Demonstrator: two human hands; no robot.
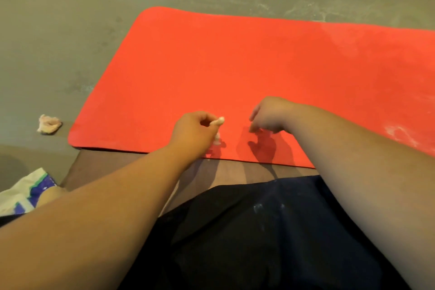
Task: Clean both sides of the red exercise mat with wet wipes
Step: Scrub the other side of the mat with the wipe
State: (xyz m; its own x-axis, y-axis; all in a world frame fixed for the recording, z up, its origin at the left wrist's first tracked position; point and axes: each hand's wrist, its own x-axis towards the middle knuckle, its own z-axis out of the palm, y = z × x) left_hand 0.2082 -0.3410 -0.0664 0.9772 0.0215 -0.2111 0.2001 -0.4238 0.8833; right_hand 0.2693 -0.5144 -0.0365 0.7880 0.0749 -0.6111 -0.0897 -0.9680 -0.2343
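The red exercise mat [235, 73] lies flat on the grey floor, its left end and near edge in view, with pale dusty smears towards the right. My left hand [194, 133] hovers over the mat's near edge and grips a crumpled white wet wipe [217, 122], part of which hangs below the fingers. My right hand [270, 114] hangs a little to the right above the mat, fingers loosely curled down and holding nothing.
A used, crumpled wipe [49, 124] lies on the floor left of the mat. A white and blue packet [26, 190] sits at the lower left. My dark-clothed lap [259, 231] fills the foreground. Grey floor [70, 19] surrounds the mat.
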